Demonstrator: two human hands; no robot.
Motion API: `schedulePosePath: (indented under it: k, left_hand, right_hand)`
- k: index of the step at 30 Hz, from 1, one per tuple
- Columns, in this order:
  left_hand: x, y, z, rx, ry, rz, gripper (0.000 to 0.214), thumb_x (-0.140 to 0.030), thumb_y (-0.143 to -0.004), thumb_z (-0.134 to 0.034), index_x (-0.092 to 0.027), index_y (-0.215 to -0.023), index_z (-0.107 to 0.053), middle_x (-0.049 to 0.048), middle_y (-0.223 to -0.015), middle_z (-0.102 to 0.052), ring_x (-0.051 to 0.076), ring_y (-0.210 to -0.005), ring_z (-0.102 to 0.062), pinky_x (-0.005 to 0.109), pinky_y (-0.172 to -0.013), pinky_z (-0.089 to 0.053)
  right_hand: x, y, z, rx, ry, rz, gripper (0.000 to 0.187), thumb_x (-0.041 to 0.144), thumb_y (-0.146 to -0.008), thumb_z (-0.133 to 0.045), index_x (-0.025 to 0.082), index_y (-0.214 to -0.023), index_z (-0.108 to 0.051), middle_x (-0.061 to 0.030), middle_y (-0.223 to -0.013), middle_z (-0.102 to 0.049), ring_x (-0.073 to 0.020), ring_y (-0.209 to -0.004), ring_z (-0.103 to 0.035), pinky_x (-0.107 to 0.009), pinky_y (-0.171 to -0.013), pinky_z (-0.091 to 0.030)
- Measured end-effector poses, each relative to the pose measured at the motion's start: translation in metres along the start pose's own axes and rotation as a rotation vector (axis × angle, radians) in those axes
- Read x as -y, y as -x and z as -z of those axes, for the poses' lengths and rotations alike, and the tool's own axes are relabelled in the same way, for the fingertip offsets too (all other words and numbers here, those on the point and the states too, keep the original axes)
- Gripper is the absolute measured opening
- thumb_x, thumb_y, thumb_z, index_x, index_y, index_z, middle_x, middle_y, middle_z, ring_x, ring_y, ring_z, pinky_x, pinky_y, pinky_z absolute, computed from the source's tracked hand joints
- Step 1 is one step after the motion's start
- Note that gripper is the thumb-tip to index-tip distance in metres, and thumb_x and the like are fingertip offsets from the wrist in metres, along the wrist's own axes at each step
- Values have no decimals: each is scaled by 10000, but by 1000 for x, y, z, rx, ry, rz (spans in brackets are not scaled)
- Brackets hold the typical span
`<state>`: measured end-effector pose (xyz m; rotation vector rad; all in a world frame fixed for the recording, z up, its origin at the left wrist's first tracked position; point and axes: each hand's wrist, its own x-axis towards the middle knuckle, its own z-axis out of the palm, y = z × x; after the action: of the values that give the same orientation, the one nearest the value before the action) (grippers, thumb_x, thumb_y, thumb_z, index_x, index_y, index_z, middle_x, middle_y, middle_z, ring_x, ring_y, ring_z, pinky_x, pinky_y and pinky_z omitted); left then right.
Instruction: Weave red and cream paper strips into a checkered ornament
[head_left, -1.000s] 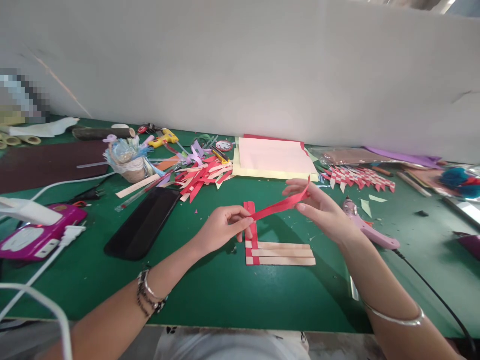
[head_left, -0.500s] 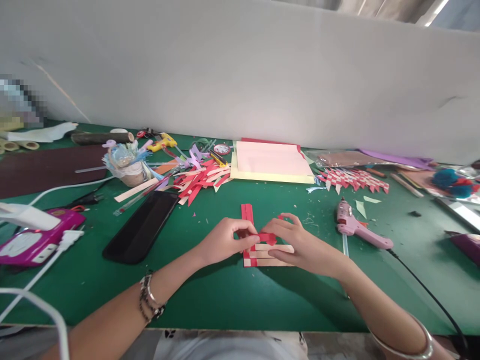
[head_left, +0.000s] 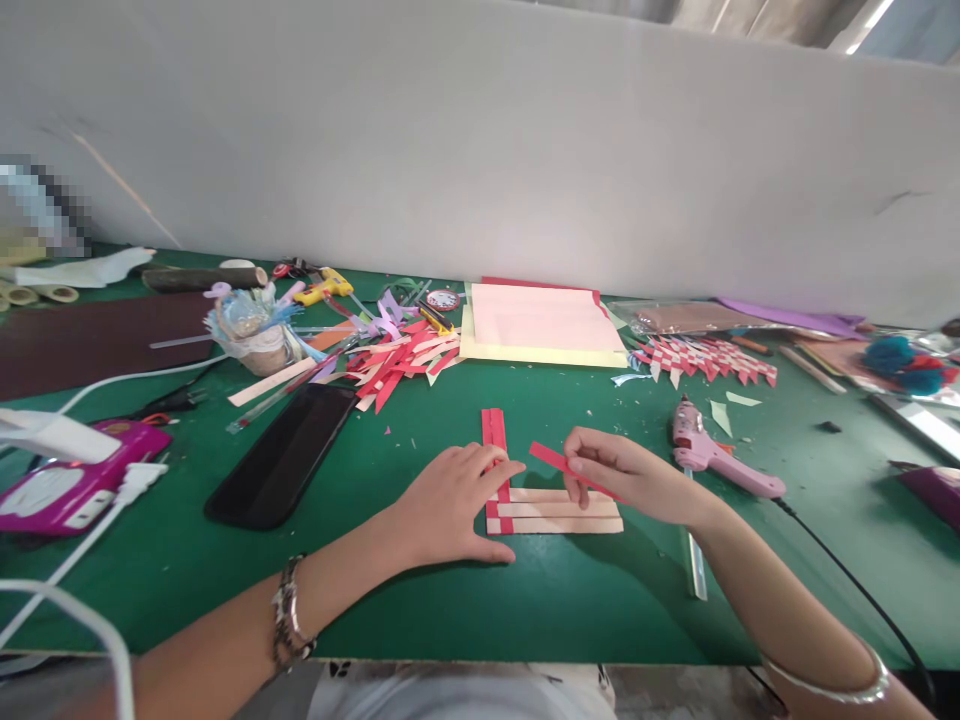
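In the head view, red paper strips (head_left: 494, 428) stand upright, woven at their lower end with several pale pink strips (head_left: 566, 511) that run to the right. My left hand (head_left: 457, 500) rests at the left edge of this weave, thumb and fingers apart, and partly covers the red strips. Above the pale strips, my right hand (head_left: 619, 470) pinches a separate red paper strip (head_left: 549, 457) between thumb and fingers. That strip slants up to the left, its free end off the weave.
A pink glue gun (head_left: 724, 460) lies on the right with its cord. At left are a black phone-like slab (head_left: 281, 455) and a magenta power strip (head_left: 112, 470). Behind lie loose paper strips (head_left: 405, 360), paper sheets (head_left: 540, 320) and a red-white woven piece (head_left: 705, 360).
My right hand has moved right and up, carrying the red strip away from the left hand. My left hand has let go of the strip and spread its fingers beside the weave.
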<state>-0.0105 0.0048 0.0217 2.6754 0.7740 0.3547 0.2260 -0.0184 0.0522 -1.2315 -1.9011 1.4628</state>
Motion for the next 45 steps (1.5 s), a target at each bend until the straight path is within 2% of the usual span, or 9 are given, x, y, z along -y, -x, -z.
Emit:
schedulePosePath:
  k: [4,10,16,19,23,26,29,37,45]
  left_hand:
    - [9,0,-5,-17,-166,-45,635,-560,-692,-611,-154,-1164,-487,139,-1200,-482,297,-1102,-446,439,-940,-329]
    - [29,-3,3,-7,-224,-39,374,-490,-791,-531,-215,-1044,-545,88,-1173,-497,253,-1091,-452,481,-1009,-210]
    - [66,-6,17,9,-229,-30,371,-453,-808,-523,-248,-1116,-547,86,-1234,-461,271,-1126,-414,440,-952,-286]
    - [75,-9,24,-35,-222,-8,352,-404,-806,-535,-244,-1120,-551,87,-1241,-450,274,-1110,-423,435,-928,-319]
    - [57,-20,24,-57,-163,-97,252,-278,-824,-508,-190,-1051,-577,93,-1155,-503,236,-1069,-454,365,-895,-363]
    - [36,-32,13,22,-85,-198,290,-346,-790,-586,-181,-1029,-582,75,-1107,-534,207,-972,-506,330,-851,-386]
    - [26,-44,-1,77,-40,-166,313,-413,-749,-627,-192,-969,-601,48,-999,-564,203,-889,-527,303,-736,-407]
    - [32,-55,-17,35,15,-139,192,-376,-800,-581,-197,-866,-597,8,-898,-579,154,-810,-539,245,-657,-379]
    - [31,-53,-19,-86,-254,-259,213,-297,-899,-422,-185,-864,-599,0,-803,-598,130,-681,-540,246,-603,-370]
  right_hand:
    - [-3,2,7,15,-137,-55,232,412,-872,-428,193,-811,-380,23,-610,-582,-75,-475,-507,-217,-471,-381]
    - [-5,3,16,-61,-127,-76,241,410,-823,-508,192,-876,-421,24,-652,-579,-63,-481,-490,-212,-461,-378]
    - [-8,7,16,-119,-124,-51,270,385,-823,-509,193,-1004,-450,2,-743,-596,-78,-576,-492,-232,-542,-406]
    - [-11,9,17,-106,-110,-82,234,377,-820,-513,180,-941,-478,-12,-761,-619,-79,-589,-497,-237,-566,-413]
    - [-18,8,20,-74,-80,-123,213,366,-818,-518,154,-824,-536,-24,-732,-621,-75,-577,-499,-226,-544,-400]
    - [-24,5,22,-89,-62,-124,234,378,-815,-520,151,-837,-572,-16,-709,-603,-76,-566,-502,-219,-512,-387]
    - [-29,3,21,-111,-50,-130,245,387,-817,-514,154,-855,-580,-2,-676,-578,-69,-546,-486,-201,-457,-349]
    - [-38,1,19,-116,-49,-108,277,410,-814,-511,145,-863,-575,-7,-671,-575,-66,-561,-481,-192,-481,-363]
    - [-36,6,21,-109,5,-149,313,446,-799,-509,151,-859,-595,17,-581,-507,-62,-495,-424,-185,-401,-296]
